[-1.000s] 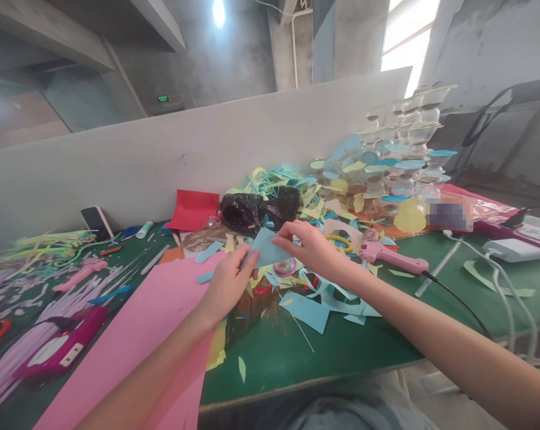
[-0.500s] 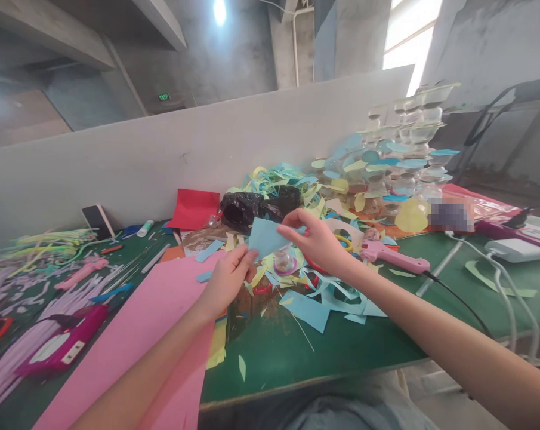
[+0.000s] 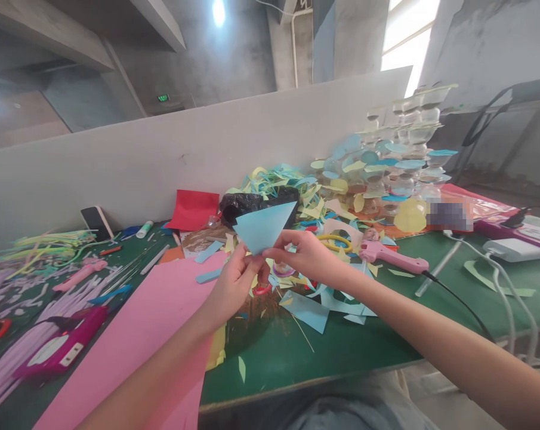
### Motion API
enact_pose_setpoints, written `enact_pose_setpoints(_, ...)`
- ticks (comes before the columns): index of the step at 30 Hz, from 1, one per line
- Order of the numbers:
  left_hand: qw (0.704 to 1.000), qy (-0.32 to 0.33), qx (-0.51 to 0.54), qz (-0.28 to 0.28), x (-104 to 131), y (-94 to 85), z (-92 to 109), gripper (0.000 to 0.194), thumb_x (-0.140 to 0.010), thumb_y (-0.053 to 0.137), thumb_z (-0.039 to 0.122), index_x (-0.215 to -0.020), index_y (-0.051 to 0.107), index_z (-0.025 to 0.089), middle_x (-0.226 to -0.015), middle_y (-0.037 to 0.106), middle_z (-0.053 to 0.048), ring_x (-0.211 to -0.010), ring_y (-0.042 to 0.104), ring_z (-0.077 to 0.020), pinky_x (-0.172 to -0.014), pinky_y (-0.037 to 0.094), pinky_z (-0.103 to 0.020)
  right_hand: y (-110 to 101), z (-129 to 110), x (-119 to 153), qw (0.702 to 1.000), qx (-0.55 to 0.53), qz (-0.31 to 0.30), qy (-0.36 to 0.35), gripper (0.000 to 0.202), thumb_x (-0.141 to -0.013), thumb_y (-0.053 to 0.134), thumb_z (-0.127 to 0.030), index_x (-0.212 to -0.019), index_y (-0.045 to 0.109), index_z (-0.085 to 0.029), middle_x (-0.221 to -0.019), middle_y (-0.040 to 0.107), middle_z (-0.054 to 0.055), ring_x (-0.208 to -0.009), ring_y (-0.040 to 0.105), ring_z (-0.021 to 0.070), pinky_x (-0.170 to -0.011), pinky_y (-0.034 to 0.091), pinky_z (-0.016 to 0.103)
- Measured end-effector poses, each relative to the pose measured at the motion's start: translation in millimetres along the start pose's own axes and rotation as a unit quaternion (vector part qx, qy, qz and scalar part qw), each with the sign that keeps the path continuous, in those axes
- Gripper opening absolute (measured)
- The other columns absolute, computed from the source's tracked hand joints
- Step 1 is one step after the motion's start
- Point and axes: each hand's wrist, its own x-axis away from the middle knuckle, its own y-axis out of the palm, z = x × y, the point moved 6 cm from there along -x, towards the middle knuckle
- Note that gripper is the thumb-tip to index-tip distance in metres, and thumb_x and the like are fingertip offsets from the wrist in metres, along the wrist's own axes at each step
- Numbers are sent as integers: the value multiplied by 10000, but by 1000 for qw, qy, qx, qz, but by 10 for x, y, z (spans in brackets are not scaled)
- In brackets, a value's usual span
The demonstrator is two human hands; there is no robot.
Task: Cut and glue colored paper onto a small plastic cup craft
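Observation:
A piece of light blue paper [image 3: 266, 227] is folded or curled into a fan-like shape, wide at the top and narrow below. My left hand [image 3: 236, 280] pinches its lower edge from the left. From the right, my right hand [image 3: 303, 257] grips the same paper low down, thumb towards the left hand. Partly hidden behind my hands is a small clear plastic cup with a purple rim [image 3: 284, 270]. Cut blue paper scraps [image 3: 308, 309] lie on the green table [image 3: 261, 370] just beyond and below the hands.
A large pink sheet [image 3: 148, 322] covers the table's left front. To the right lies a pink glue gun [image 3: 397, 258] with a black cord. Clear plastic cups with coloured paper discs [image 3: 408, 164] are stacked at back right. Paper shreds [image 3: 278, 179] heap on a black bag [image 3: 240, 208].
The blue paper has gone from a flatter rectangle to a folded or curled fan shape. My right hand has moved down from its upper right corner to its lower edge.

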Motion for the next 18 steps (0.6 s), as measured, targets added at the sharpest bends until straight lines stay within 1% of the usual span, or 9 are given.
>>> enact_pose_setpoints(2, 1000, 6, 1, 2, -14, -26, -4, 208, -978, 417, 418, -1068, 466, 237, -617, 503, 61, -592, 497, -119, -606, 389, -260, -72, -65, -2, 999, 9, 22, -21, 291, -869, 582, -417, -678, 565, -198, -655, 594, -25, -593, 497, 112, -580, 387, 254)
enact_pose_setpoints(4, 1000, 8, 8, 0, -28, -44, -16, 195, -980, 420, 403, -1077, 460, 239, -610, 494, 70, -592, 489, -114, -613, 384, -254, -180, -120, -6, 997, 2, 62, -49, 307, -893, 550, -400, -664, 550, -196, -665, 578, -18, -635, 506, 118, -609, 396, 255)
enact_pose_setpoints(7, 1000, -3, 9, -6, -40, -53, -45, 174, -983, 420, 389, -1057, 460, 237, -599, 497, 75, -605, 488, -110, -625, 377, -249, -364, -118, -13, 987, -32, 144, -70, 315, -913, 526, -403, -674, 526, -199, -659, 519, -25, -612, 452, 106, -577, 365, 247)
enact_pose_setpoints(9, 1000, -11, 5, -11, -38, -47, -56, 171, -984, 421, 381, -1058, 464, 234, -593, 505, 77, -604, 489, -110, -633, 379, -249, -432, -74, -24, 980, -57, 177, -68, 304, -922, 517, -404, -697, 526, -200, -667, 500, -29, -588, 408, 97, -545, 331, 245)
enact_pose_setpoints(12, 1000, -16, 12, -18, -29, -27, -57, 205, -980, 429, 390, -1099, 468, 228, -598, 535, 69, -601, 505, -119, -644, 400, -257, -436, -29, -37, 976, -84, 189, -67, 297, -923, 521, -399, -701, 511, -202, -684, 508, -27, -609, 409, 99, -555, 327, 247)
enact_pose_setpoints(15, 1000, -20, 18, -16, -28, -17, -71, 275, -966, 450, 426, -1141, 475, 216, -681, 619, 26, -653, 551, -143, -667, 430, -275, -387, -15, -36, 976, -98, 182, -68, 298, -926, 514, -393, -696, 481, -206, -683, 497, -29, -642, 427, 106, -590, 347, 250)
enact_pose_setpoints(16, 1000, -17, 14, -10, -31, -23, -78, 291, -958, 463, 438, -1140, 488, 212, -734, 643, 7, -682, 560, -149, -683, 436, -279, -371, -11, -35, 977, -99, 179, -67, 298, -928, 508, -393, -697, 474, -208, -681, 490, -30, -645, 428, 107, -596, 351, 252)
enact_pose_setpoints(18, 1000, -9, -4, 22, -41, -67, -101, 316, -938, 494, 464, -1114, 532, 205, -835, 660, -22, -741, 564, -156, -716, 441, -279, -347, -1, -43, 979, -91, 169, -66, 300, -936, 490, -401, -704, 471, -210, -680, 482, -31, -642, 428, 110, -602, 360, 257)
